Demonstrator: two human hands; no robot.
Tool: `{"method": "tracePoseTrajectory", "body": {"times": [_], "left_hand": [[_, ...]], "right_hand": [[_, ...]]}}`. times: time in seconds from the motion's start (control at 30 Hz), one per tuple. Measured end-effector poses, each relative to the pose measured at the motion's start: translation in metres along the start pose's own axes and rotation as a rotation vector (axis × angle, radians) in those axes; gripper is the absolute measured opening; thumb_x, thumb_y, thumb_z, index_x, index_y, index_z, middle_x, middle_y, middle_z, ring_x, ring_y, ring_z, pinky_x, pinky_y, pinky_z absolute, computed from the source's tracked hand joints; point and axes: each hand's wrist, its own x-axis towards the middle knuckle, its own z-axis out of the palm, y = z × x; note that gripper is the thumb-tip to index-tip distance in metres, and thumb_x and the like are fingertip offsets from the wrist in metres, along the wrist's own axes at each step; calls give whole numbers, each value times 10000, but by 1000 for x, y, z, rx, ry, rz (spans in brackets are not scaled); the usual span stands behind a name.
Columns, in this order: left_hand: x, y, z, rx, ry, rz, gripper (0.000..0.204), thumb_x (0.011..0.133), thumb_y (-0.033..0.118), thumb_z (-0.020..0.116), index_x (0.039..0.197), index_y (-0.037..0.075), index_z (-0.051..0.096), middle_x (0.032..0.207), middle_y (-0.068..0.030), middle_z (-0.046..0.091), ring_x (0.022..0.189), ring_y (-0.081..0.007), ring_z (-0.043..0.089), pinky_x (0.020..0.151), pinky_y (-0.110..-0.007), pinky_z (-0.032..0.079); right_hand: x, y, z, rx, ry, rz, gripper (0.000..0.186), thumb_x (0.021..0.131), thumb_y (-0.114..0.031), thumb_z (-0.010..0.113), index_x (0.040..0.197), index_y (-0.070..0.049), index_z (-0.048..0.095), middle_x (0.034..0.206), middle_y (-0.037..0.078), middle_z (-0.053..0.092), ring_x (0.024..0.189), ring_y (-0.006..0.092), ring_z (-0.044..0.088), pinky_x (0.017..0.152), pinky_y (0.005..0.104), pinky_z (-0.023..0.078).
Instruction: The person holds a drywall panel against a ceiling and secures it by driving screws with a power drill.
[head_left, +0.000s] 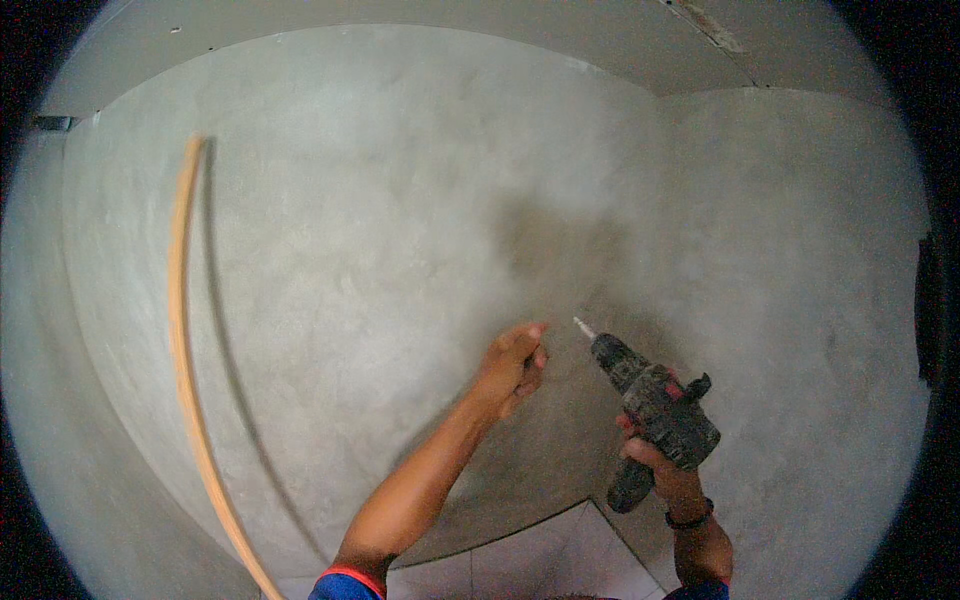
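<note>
My right hand (pixel 662 468) is wrapped round the grip of a dusty black cordless drill (pixel 660 400) with red details. The drill tilts up and to the left. From its chuck sticks a light-coloured bit (pixel 584 328), its tip pointing toward my left hand. A little left of that tip, my left hand (pixel 515 362) is raised with its fingers curled and thumb and forefinger brought together. Whatever the pinch holds, if anything, is too small to make out. The hand and the bit are apart.
A long wooden strip (pixel 181 300) leans on the grey plastered wall (pixel 380 220) at the left. Two walls meet in a corner right of centre, under a grey ceiling (pixel 480 22). Pale tiles (pixel 520 560) cover the floor below. A dark object (pixel 928 310) shows at the far right.
</note>
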Motion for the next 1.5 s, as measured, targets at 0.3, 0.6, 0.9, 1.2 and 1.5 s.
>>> {"method": "tracePoseTrajectory", "body": {"times": [0.3, 0.6, 0.9, 1.2, 1.5], "left_hand": [[-10, 0, 11, 31, 19, 19, 188, 879, 275, 555, 899, 89, 557, 690, 1, 564, 395, -62, 353, 344, -213, 269], [-22, 13, 30, 30, 19, -41, 159, 866, 203, 576, 967, 81, 563, 748, -7, 601, 400, -54, 362, 350, -195, 285], [-37, 49, 49, -46, -51, -22, 115, 870, 189, 570, 932, 95, 548, 722, -17, 587, 394, -41, 348, 331, -185, 261], [-22, 58, 74, 30, 19, -11, 105, 858, 133, 572, 942, 69, 569, 732, -41, 599, 390, -43, 344, 338, -188, 265], [12, 45, 45, 311, 11, -49, 79, 832, 79, 598, 904, 49, 591, 730, -38, 615, 420, -41, 363, 365, -191, 269]], "right_hand": [[9, 15, -19, 148, -55, 103, 838, 695, -36, 647, 1390, -135, 189, 965, 91, 589, 773, 163, 575, 657, 315, 502], [14, 46, -40, 297, -173, 226, 807, 652, -97, 728, 1335, -127, 301, 1052, 84, 559, 905, 191, 564, 714, 328, 513], [5, 1, -31, 440, -73, 142, 648, 620, -235, 741, 1159, -21, 451, 883, 117, 595, 599, 178, 558, 541, 295, 473], [30, 4, -72, 580, -326, 218, 999, 596, -65, 763, 1387, -263, 187, 1009, 111, 576, 788, 201, 572, 691, 343, 487], [63, 58, -90, 202, -383, 164, 1061, 540, -99, 835, 1389, -216, 210, 1051, 129, 592, 818, 214, 612, 718, 332, 506]]}}
